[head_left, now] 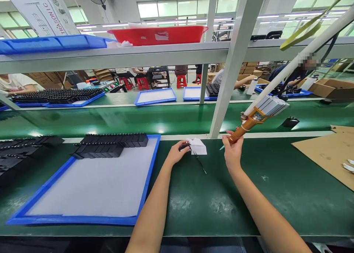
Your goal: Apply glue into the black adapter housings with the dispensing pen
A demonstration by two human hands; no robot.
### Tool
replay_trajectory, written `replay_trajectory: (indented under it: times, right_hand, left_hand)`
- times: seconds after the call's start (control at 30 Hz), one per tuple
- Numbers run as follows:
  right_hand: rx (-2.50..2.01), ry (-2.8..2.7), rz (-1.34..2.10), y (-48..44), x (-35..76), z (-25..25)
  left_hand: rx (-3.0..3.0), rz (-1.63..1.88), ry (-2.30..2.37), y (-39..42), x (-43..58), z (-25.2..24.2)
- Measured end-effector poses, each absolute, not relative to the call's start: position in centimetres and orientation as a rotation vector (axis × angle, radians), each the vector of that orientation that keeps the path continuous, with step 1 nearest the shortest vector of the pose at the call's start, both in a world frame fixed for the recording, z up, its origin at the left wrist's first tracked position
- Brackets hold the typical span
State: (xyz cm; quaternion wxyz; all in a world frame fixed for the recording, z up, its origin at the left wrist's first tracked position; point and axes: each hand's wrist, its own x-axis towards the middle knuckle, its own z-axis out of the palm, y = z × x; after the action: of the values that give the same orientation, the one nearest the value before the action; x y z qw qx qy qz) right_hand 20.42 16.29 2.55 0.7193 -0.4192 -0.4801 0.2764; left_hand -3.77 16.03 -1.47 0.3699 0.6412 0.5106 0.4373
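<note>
Left hand (177,153) pinches small black part (184,147) on table (215,205); right hand (233,150) grips orange tool (243,129); white paper (199,147) between hands.

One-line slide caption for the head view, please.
Left hand holds a small black part by white paper on the green bench; right hand grips an orange-handled tool near a blue tray.
</note>
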Motion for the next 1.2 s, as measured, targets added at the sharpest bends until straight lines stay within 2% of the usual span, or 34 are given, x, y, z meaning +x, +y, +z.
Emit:
replay_trajectory:
  times: [0.27, 0.47, 0.7, 1.2]
  right_hand:
    - [-0.939, -1.035, 0.627, 16.6, 22.4, 1.6]
    - [-0.919, -1.016, 0.644, 16.8, 22.8, 1.4]
    - [-0.921, -1.041, 0.652, 16.8, 22.7, 1.4]
    - [-0.943, -1.044, 0.649, 16.5, 22.8, 1.7]
  left_hand:
    - [1.845, 1.178, 1.455, 15.6, -2.9, -1.2]
    - [2.117, 1.030, 1.554, 14.8, -3.4, 0.0]
    - [2.092, 0.897, 1.700, 14.1, -3.4, 1.0]
    - [1.822, 1.185, 1.692, 14.3, -1.6, -0.7]
